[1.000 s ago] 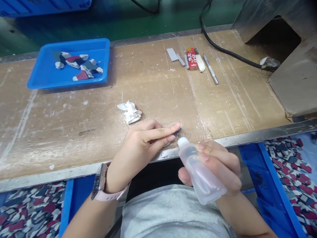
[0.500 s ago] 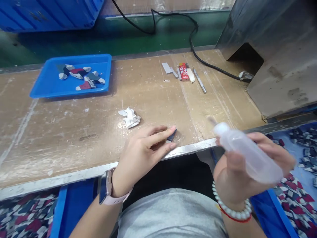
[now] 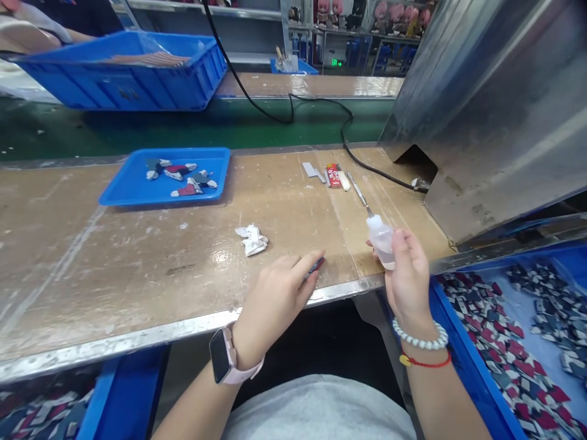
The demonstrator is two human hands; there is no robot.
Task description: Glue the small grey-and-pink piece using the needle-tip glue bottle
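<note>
The right hand (image 3: 406, 275) sits right of centre in the frame, over the near edge of the table (image 3: 114, 269), fingers wrapped around a clear bottle (image 3: 381, 237). The bottle stands nearly upright, its long axis running up the frame with a slight lean to the left; its thin nozzle points up and away from the person, toward the tools farther back. Only the bottle's upper part shows above the fingers.

The left hand (image 3: 275, 296) lies palm down at lower centre, at the table's metal edge. Its fingers are pressed together and stretched toward the right, fingertips (image 3: 316, 256) pinning a small dark piece (image 3: 317, 265) flat on the table. The piece is mostly hidden; its visible end points right and slightly up the frame, along the fingers. It lies well apart from the bottle, to its left.

A crumpled white wad (image 3: 252, 238) rests just above the left hand. A blue tray (image 3: 132, 189) with a few coloured pieces is in the upper left. A red lighter (image 3: 333, 175) and a thin metal tool (image 3: 358, 188) lie above the bottle. A blue bin (image 3: 463, 366) of patterned pieces fills the lower right.
</note>
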